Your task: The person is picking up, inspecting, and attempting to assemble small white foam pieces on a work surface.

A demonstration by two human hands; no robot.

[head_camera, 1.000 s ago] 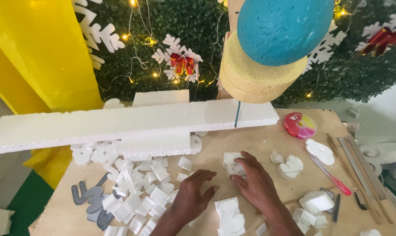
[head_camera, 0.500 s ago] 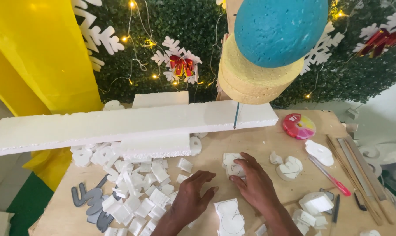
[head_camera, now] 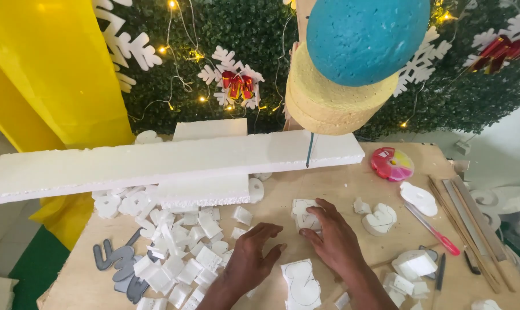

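Centre of frame — the right hand (head_camera: 334,238) presses flat, fingers spread, on a small white foam piece (head_camera: 303,213), grasping nothing. The left hand (head_camera: 249,257) rests open on the wooden table (head_camera: 340,186) — beside scattered foam offcuts (head_camera: 179,252).

Only 1 view is given, from a camera on the person's head. It looks forward and steeply down over the wooden table (head_camera: 340,189) from the near edge, close enough that both forearms enter at the bottom border. The left hand (head_camera: 251,261) and right hand (head_camera: 334,241) sit low in the middle. The upper half faces a green hedge wall (head_camera: 237,34) behind the table. A blue ball (head_camera: 366,37) hangs close to the lens at the top.
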